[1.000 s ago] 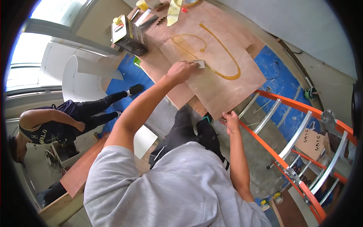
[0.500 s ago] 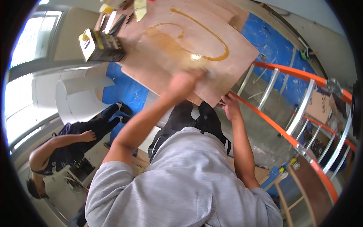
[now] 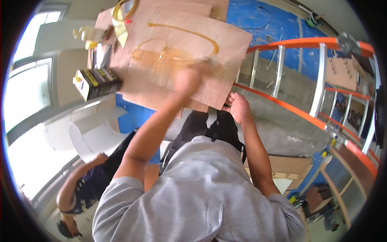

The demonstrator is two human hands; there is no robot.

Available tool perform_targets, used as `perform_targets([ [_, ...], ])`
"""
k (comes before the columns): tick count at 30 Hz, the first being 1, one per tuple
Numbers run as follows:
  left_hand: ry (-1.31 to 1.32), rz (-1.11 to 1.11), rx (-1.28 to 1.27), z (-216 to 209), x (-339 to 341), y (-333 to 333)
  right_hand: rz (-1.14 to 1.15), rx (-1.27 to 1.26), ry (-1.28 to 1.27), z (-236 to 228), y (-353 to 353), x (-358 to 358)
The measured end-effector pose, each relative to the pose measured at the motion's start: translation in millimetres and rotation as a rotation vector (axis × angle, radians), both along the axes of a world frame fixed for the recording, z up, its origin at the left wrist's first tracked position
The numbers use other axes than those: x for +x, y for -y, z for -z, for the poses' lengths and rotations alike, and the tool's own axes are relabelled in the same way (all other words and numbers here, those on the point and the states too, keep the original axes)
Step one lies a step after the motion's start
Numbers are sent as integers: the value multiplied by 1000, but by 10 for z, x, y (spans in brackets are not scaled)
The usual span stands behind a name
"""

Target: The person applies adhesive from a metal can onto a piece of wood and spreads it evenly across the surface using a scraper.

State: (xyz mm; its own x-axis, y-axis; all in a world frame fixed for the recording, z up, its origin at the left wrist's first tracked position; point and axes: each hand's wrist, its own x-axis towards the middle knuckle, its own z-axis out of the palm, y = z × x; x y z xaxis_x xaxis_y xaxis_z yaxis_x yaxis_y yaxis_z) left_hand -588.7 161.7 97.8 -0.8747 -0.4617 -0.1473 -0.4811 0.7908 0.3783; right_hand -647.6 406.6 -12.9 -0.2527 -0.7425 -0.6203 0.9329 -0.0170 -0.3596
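Left of the orange ladder (image 3: 288, 43), the wood sheet (image 3: 186, 43) looks light, stiff, slick with amber liquid (image 3: 216, 49); its dry ladder-side edge suits holding. The right hand (image 3: 239, 108) is at its corner nearest the ladder, the left hand (image 3: 189, 80) blurred farther left; I cannot tell either grip.

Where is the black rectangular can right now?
The black can is in the head view's upper left, at the left edge of the plywood sheets, right of the window.

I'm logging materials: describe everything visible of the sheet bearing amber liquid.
The sheet is thin, flat, pinkish-brown, apparently wood, overlapping another sheet. Amber liquid forms a looping trail and smeared patch on it. The left hand, blurred, is over it; the right hand is at its near corner, contact unclear.
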Motion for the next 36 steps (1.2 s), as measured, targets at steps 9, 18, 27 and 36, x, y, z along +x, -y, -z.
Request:
perform_targets([
  [9,127,-248,-27,332,-1097,742,90,-50,96,-211,23,208],
  [18,-13,709,-106,232,-78,152,145,-81,114,-123,-7,12],
  [27,-236,838,-55,-3,-634,1282,104,62,-77,-93,124,-463],
  [36,202,1268,-106,50,-1055,1469,22,385,-302,-192,409,-878],
])
